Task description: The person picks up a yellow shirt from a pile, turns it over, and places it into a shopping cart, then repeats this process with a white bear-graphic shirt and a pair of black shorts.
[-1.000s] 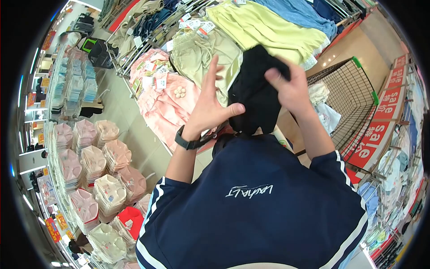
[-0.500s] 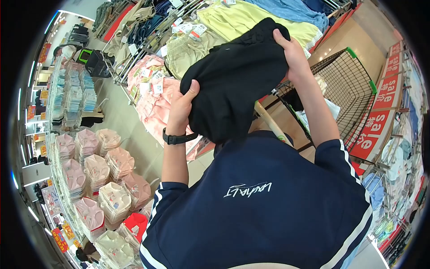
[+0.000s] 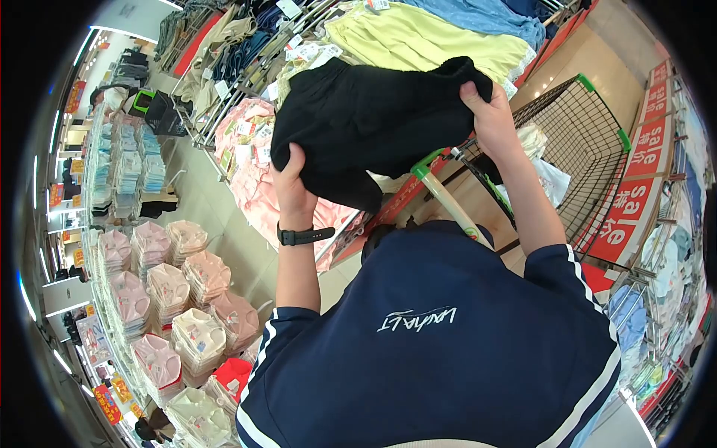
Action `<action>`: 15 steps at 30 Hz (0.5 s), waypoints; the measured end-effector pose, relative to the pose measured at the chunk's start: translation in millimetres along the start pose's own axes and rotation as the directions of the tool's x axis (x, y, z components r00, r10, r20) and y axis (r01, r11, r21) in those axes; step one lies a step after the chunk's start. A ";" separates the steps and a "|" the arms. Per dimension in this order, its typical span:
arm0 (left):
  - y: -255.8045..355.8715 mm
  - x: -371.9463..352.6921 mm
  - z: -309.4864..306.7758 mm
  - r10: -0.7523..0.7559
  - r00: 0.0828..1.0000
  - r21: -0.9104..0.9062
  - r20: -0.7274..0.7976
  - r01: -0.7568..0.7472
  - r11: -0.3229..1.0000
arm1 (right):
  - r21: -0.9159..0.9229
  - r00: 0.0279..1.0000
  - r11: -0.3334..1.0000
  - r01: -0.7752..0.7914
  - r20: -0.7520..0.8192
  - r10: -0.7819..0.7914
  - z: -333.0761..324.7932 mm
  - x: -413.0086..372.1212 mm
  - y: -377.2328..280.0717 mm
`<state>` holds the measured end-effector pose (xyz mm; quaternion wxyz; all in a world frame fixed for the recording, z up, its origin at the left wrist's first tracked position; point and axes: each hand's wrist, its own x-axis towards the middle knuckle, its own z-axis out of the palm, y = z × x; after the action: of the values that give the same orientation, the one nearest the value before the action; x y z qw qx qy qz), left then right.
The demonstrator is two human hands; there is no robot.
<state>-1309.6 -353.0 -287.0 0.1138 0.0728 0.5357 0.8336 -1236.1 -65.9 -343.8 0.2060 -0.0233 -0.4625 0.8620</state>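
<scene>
A black garment [image 3: 373, 112], which looks like shorts, is stretched sideways between my two hands in front of my chest. My left hand [image 3: 296, 187] grips its lower left edge, thumb on top and fingers hidden beneath; a black watch sits on that wrist. At the gathered right end, my right hand [image 3: 489, 116] pinches the cloth with the thumb on top. Beneath the garment lie yellow clothing [image 3: 441, 37] and pink clothing [image 3: 258, 179] with white tags.
A shopping cart [image 3: 582, 142] with green corners and some items stands at the right, its handle [image 3: 448, 201] near my body. Stacks of folded underwear [image 3: 168, 287] fill the left. Red sale signs [image 3: 642, 172] line the right rack. A black basket [image 3: 166, 113] is at the upper left.
The black garment has been spread wider and flatter, its left end raised. My left hand has moved slightly left, and my right hand slightly down and right.
</scene>
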 end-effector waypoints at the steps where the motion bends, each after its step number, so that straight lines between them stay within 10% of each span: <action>1: -2.9 3.5 3.3 0.014 0.998 0.179 -0.060 -0.003 0.984 | -0.026 0.999 0.999 0.027 -0.038 -0.028 5.3 -2.6 -3.7; 4: -17.6 5.2 -4.7 0.199 0.979 0.904 0.047 -0.127 0.409 | -0.109 0.994 0.994 0.016 -0.102 -0.027 24.2 -15.0 -16.3; 8: -16.3 -27.0 43.2 -0.089 0.977 0.608 0.195 -0.049 0.792 | -0.428 0.989 0.902 0.056 -0.102 -0.110 45.0 -33.3 -9.2; 10: -4.9 -40.4 63.0 -0.315 0.900 0.367 0.301 0.196 0.910 | -0.634 0.971 0.740 0.225 0.204 -0.121 57.0 -42.8 -15.9; 12: -12.1 -48.7 76.5 -0.224 0.871 0.327 0.438 0.077 0.942 | -0.699 0.844 0.503 0.508 0.522 -0.127 66.7 -59.9 -7.5; 15: -2.5 -44.1 86.8 -0.184 0.961 0.345 0.206 0.105 0.933 | -0.597 0.827 0.623 0.504 0.542 -0.149 87.0 -76.3 -8.4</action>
<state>-1245.7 -287.7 -253.2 0.2239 0.1488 0.6548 0.7064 -1183.6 -159.1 -298.8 0.2271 0.1814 -0.7918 0.5372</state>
